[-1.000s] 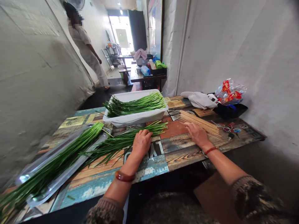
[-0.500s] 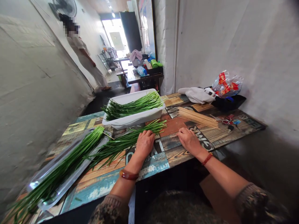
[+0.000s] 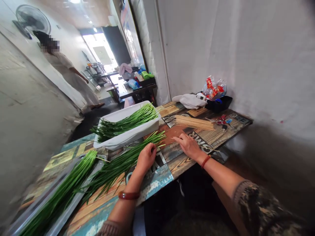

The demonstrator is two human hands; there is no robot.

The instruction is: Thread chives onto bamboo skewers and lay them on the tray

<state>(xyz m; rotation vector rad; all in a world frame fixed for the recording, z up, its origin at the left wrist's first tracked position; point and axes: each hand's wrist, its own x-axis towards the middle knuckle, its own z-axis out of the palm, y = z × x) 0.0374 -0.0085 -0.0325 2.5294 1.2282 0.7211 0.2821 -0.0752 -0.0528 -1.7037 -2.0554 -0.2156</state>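
Note:
Curled fingers close my left hand (image 3: 147, 156) at the near side of a loose bunch of garlic chives (image 3: 123, 160) on the table; what is in the fingers, if anything, is hidden. A pale stem end shows just right of that hand. My right hand (image 3: 188, 145) grips a thin bamboo skewer (image 3: 214, 149), whose point sticks out past the fingertips to the left and whose other end shows by the wrist. More chives fill a white plastic tub (image 3: 128, 139) behind. At the left, a clear tray (image 3: 73, 209) carries a long bunch with a skewer at its cut end.
A pile of bamboo skewers (image 3: 194, 123) lies beyond my right hand. Scissors (image 3: 220, 120), a pale cap (image 3: 190, 101) and a black container (image 3: 220, 104) with a plastic bag are near the wall. A person (image 3: 69, 75) stands at the back left, near a wall fan (image 3: 33, 21).
The view has swung right, so things sit farther left. My left hand has curled its fingers and come off the chives' top. My right hand still holds the skewer, its point now showing more clearly.

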